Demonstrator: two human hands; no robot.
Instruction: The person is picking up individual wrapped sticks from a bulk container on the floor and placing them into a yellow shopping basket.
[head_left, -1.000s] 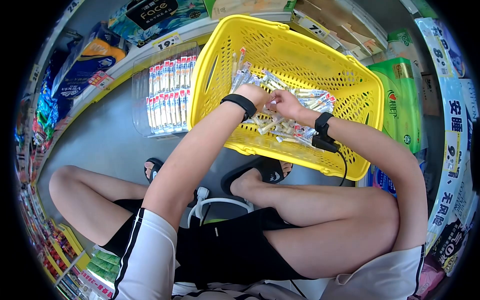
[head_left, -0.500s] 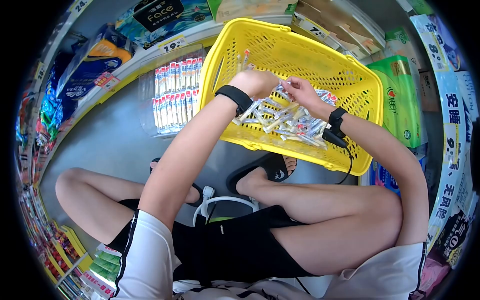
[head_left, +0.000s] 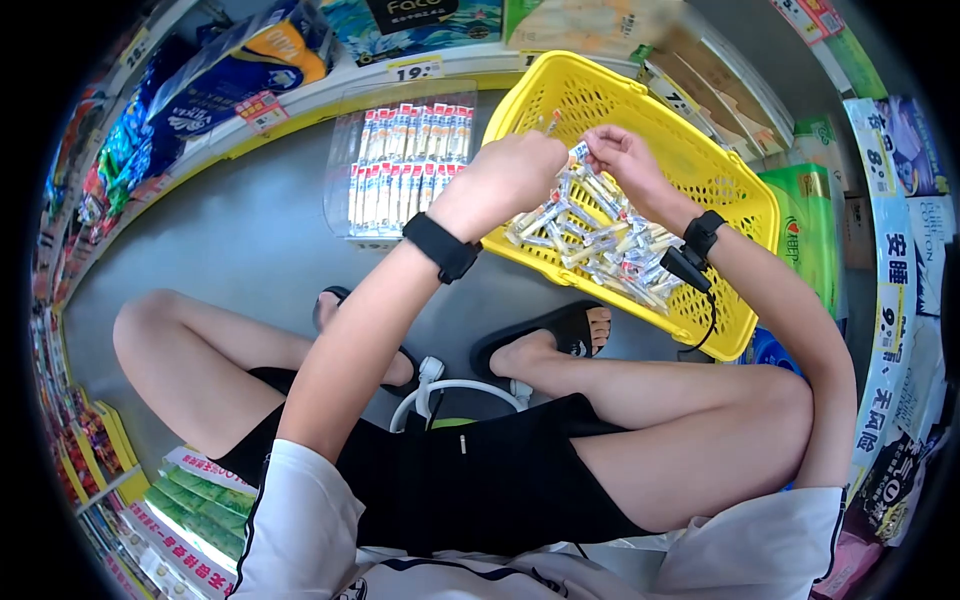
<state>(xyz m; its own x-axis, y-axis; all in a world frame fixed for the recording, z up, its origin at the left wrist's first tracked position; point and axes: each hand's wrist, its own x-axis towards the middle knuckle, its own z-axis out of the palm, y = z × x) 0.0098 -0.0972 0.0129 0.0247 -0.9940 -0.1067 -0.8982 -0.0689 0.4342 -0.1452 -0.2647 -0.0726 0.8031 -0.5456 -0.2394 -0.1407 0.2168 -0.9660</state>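
Observation:
My right hand (head_left: 635, 170) is over the yellow basket (head_left: 752, 300), thumb and fingers pinching a small wrapped snack stick (head_left: 579, 152). Close beside it, my left hand (head_left: 515, 178) is closed, its back towards me, so what its fingers hold is hidden. Many loose wrapped sticks (head_left: 610, 240) lie jumbled in the basket below. Left of the basket, a clear plastic box (head_left: 343, 215) holds similar sticks (head_left: 400, 195) standing in two neat rows, red tops up.
Shelves of tissue packs (head_left: 240, 70) curve along the back and left. A green tissue pack (head_left: 805, 235) stands right of the basket. My bent legs (head_left: 660, 390), sandals (head_left: 560, 330) and a white curved frame (head_left: 460, 392) are in front, on the grey floor (head_left: 230, 260).
The whole view has shifted, so basket and box appear further right. My hands have drawn slightly apart, and the stick now shows by the right fingertips. My left hand looks nearer the basket's left rim.

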